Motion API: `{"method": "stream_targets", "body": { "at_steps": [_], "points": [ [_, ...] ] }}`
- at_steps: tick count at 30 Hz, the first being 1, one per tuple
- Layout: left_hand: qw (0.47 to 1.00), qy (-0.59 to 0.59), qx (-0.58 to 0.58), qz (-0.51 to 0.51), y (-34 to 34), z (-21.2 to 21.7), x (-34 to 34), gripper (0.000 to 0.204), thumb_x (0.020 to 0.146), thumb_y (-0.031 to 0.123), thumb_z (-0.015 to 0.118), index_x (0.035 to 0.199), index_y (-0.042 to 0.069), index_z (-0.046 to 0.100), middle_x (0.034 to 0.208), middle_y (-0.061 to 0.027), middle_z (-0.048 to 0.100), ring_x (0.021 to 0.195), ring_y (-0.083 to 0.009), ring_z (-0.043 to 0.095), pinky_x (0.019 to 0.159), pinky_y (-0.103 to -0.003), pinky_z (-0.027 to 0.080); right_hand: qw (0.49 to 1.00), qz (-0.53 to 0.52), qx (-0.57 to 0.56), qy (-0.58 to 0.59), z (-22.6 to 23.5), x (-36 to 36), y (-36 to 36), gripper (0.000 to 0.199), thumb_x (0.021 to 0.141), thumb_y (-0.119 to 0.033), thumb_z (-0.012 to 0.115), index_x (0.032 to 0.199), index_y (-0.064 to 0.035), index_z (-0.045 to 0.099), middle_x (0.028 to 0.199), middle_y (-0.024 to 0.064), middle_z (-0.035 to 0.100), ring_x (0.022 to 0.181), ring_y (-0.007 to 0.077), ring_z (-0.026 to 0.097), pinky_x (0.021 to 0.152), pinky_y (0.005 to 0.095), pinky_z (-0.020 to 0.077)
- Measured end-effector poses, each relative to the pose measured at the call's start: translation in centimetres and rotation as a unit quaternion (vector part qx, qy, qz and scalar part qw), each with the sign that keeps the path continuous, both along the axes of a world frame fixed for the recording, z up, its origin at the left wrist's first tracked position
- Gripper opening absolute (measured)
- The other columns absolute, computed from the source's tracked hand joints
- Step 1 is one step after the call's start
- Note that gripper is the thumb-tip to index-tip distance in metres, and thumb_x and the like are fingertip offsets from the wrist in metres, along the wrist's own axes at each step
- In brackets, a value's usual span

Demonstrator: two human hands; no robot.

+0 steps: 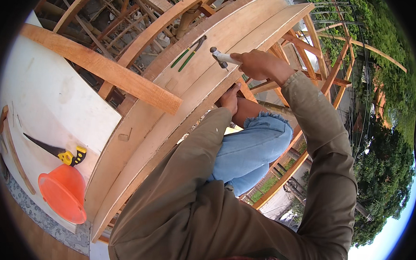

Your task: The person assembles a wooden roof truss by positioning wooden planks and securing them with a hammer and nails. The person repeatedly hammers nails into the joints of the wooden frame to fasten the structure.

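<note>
A hammer with a pale handle and dark metal head (220, 57) is in my right hand (258, 65), fingers wrapped round the handle. Its head hangs over the outer edge of a long curved wooden beam (167, 124). Below and nearer, my left hand (229, 98) is by the beam's outer side, next to my bent knee. Its fingers look closed, and what they hold, if anything, is hidden. Green-handled pliers (187, 54) lie on the beam, left of the hammer.
At left, a white panel (49, 88) carries a yellow-and-black handsaw (60, 151) and an orange hard hat (63, 193). A loose plank (104, 71) crosses the beam. Open wooden framing (307, 55) stands beyond my right arm; wires and trees (380, 182) are farther right.
</note>
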State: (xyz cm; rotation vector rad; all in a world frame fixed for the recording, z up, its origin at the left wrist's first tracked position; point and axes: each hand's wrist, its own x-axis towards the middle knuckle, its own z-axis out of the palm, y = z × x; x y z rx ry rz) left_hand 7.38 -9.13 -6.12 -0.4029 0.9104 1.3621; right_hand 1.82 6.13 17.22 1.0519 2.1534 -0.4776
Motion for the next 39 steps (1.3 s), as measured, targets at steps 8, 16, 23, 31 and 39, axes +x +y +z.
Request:
{"method": "stream_targets", "body": {
  "at_steps": [8, 16, 23, 31, 39],
  "points": [
    [0.99, -0.119, 0.008, -0.073, -1.2, -1.4, -1.4, 0.025, 0.096, 0.006, 0.07, 0.118, 0.002, 0.058, 0.116, -0.0115, 0.062, 0.11, -0.0219, 0.059, 0.098, -0.033, 0.05, 0.899, -0.076, 0.186, 0.388, 7.8, -7.0, 1.9, 0.063, 0.099, -0.025, 0.057, 0.155, -0.0037, 0.036, 0.1, 0.034, 0.068, 0.093, 0.0484, 0.069, 0.08, 0.0563, 0.0542],
    [0.911, 0.175, 0.152, -0.34, -3.4, 7.7, -12.1, 0.042, 0.097, 0.014, 0.069, 0.131, -0.005, 0.054, 0.131, -0.0195, 0.06, 0.119, -0.0279, 0.061, 0.095, -0.039, 0.054, 0.997, 0.049, 0.056, 0.017, 0.2, 3.3, 1.1, 0.056, 0.103, -0.023, 0.057, 0.156, -0.0174, 0.043, 0.085, 0.0203, 0.073, 0.081, 0.0371, 0.073, 0.075, 0.0519, 0.0549],
    [0.385, 0.828, 0.132, -0.387, -3.7, 6.4, -14.1, 0.061, 0.086, 0.017, 0.075, 0.135, -0.004, 0.046, 0.126, -0.0225, 0.061, 0.109, -0.0419, 0.064, 0.089, -0.047, 0.055, 0.997, 0.063, 0.048, 0.024, 2.2, 0.4, 0.4, 0.05, 0.104, -0.029, 0.057, 0.152, -0.0189, 0.05, 0.087, 0.0208, 0.072, 0.085, 0.0345, 0.073, 0.079, 0.0496, 0.0571],
    [0.478, 0.712, 0.117, -0.502, -3.9, 3.7, -13.3, 0.041, 0.086, 0.015, 0.073, 0.115, 0.0, 0.048, 0.115, -0.0202, 0.062, 0.105, -0.0417, 0.065, 0.087, -0.049, 0.057, 0.949, -0.037, 0.124, 0.289, 4.1, -2.4, 1.9, 0.044, 0.106, -0.028, 0.053, 0.148, -0.0157, 0.051, 0.082, 0.0177, 0.07, 0.071, 0.0338, 0.069, 0.065, 0.0492, 0.0515],
    [0.447, 0.733, 0.128, -0.497, -4.0, 3.1, -13.0, 0.038, 0.089, 0.011, 0.06, 0.123, -0.005, 0.052, 0.113, -0.0196, 0.064, 0.095, -0.0378, 0.069, 0.081, -0.044, 0.058, 0.998, -0.022, 0.008, 0.058, -0.9, 3.8, -0.5, 0.059, 0.103, -0.022, 0.058, 0.158, -0.0187, 0.038, 0.087, 0.0235, 0.072, 0.082, 0.0408, 0.071, 0.077, 0.0528, 0.0535]
  ]
}}
